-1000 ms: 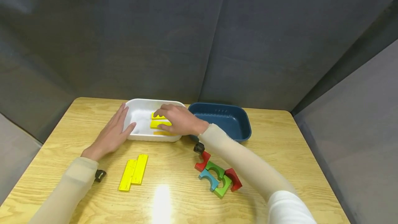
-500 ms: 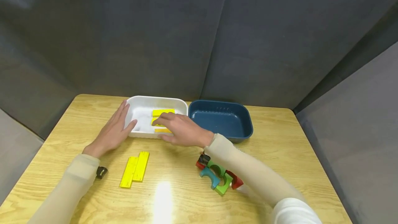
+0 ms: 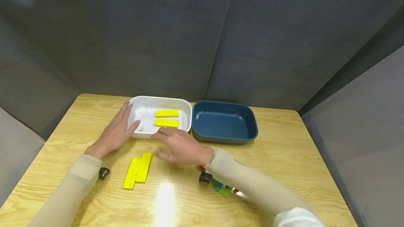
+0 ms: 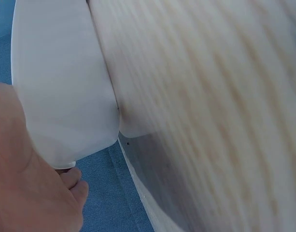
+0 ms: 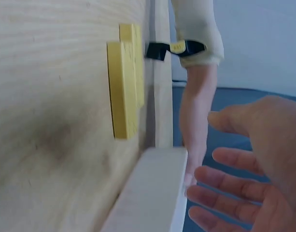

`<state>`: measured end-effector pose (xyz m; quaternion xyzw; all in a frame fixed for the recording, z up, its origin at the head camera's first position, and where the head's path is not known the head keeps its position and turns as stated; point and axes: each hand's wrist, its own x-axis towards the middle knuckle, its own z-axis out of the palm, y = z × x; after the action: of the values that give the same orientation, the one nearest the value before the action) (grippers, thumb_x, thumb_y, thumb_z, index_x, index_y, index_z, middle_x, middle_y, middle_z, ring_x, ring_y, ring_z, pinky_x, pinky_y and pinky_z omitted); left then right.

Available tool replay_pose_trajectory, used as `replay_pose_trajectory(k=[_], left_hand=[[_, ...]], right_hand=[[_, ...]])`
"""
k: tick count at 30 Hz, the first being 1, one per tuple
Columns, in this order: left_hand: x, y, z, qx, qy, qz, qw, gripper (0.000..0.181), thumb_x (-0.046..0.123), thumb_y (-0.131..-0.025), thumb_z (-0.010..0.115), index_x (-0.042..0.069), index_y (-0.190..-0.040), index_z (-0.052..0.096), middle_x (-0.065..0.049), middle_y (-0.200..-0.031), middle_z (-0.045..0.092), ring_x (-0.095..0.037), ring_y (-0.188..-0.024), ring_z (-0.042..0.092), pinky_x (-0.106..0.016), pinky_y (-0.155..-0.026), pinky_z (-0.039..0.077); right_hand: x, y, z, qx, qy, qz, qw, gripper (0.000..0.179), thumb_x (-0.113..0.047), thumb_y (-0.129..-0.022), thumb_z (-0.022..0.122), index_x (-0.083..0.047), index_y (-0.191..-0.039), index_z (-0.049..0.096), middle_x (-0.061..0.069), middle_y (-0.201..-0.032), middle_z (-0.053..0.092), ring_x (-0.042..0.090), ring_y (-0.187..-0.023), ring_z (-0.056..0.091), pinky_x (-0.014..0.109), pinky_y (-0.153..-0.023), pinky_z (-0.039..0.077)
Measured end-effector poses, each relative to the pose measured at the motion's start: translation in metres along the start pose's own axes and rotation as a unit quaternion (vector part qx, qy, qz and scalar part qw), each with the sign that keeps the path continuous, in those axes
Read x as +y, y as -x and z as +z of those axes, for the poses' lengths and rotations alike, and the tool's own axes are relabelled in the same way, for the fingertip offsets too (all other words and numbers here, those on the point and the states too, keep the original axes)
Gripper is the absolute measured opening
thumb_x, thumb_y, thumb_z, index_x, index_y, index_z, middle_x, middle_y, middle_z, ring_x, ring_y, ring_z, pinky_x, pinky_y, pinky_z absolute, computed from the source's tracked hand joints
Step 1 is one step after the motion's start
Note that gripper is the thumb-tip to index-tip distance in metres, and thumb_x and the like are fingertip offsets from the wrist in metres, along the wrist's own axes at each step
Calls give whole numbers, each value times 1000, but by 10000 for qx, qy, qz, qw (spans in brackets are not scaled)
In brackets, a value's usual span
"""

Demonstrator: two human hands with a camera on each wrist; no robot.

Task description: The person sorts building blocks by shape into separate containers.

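Note:
In the head view my left hand (image 3: 112, 132) rests along the left end of the white bin (image 3: 143, 111), fingers straight. The left wrist view shows that hand at the bin's rim. My right hand (image 3: 183, 147) hovers by the bin's front wall with its fingers apart. Nothing is in its grasp in the right wrist view. Inside the bin lie a rear yellow block (image 3: 167, 113) and a nearer yellow block (image 3: 166, 123), both long and flat. On the table, a left yellow block (image 3: 131, 173) lies against a right yellow block (image 3: 144, 167).
A dark blue bin (image 3: 224, 123) stands right beside the white one. Under my right forearm, several coloured arch blocks (image 3: 225, 191) are mostly hidden. A grey curtain (image 3: 157, 38) rises behind the wooden table (image 3: 277, 143).
My right hand has come out of the white bin toward me, over its front wall. My left hand has stayed on the bin's left end.

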<state>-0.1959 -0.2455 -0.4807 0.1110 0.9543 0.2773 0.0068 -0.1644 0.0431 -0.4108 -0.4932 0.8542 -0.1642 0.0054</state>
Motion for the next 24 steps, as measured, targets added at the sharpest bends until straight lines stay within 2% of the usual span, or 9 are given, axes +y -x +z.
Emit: replay_pose_trajectory(k=[9,14,19,24], left_hand=[[0,0,-1,-1,14,6,10000,85,54,-113,40,8,-173,1,-3,-180,-15,-44,-164,6,-70,-128,15],[0,0,-2,8,-35,-2,10000,84,51,-113,42,9,-173,1,-3,-180,-15,-44,-165,6,-69,-128,15],[1,0,-1,-20,-63,-41,10000,85,49,-113,44,10,-173,0,-5,-180,-14,-43,-165,4,-70,-128,16],[1,1,-1,-17,-78,-44,10000,84,45,-113,45,8,-173,0,-6,-180,-14,-42,-165,4,-69,-128,15]], right_hand=[[-16,1,22,143,-83,191,9997,53,-44,-98,78,-11,-138,67,3,-121,70,9,-88,58,15,-71,47],[-22,2,33,182,126,244,9995,59,-52,-95,78,-12,-137,67,1,-119,69,8,-91,58,16,-77,49],[-27,3,42,59,392,329,9987,67,-59,-93,76,-12,-139,66,-1,-119,65,10,-96,59,20,-81,52],[-31,3,52,-175,503,503,9973,79,-66,-91,74,-10,-145,62,1,-125,62,14,-109,58,28,-100,52]])
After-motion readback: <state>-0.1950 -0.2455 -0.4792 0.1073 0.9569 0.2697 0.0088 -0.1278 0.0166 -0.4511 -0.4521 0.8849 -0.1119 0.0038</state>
